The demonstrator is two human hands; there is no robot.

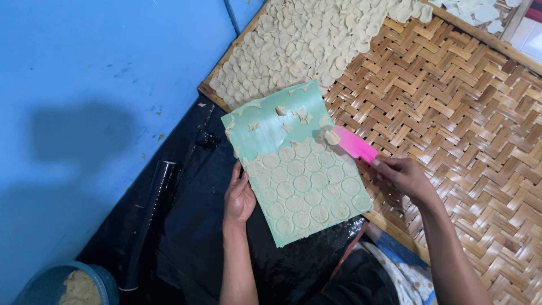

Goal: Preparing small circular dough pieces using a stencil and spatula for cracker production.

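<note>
Woven bamboo tray (463, 130) at 2 o'clock | left hand (239, 199) steadying green sheet (293, 169) | right hand (402, 175) clenched on pink scraper (353, 146) | risk: dough rounds (307, 192) tearing if scraped steeply.

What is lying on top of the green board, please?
Round dough discs cover the green board's lower part; torn scraps dot the top. The board's underside is hidden.

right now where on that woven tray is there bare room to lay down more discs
The woven bamboo tray is bare across its middle and right, from the edge of the laid dough discs down to the right hand with the pink scraper. Its upper left is crowded with overlapping discs. The green sheet, steadied by the left hand, is bare only near its top.
</note>
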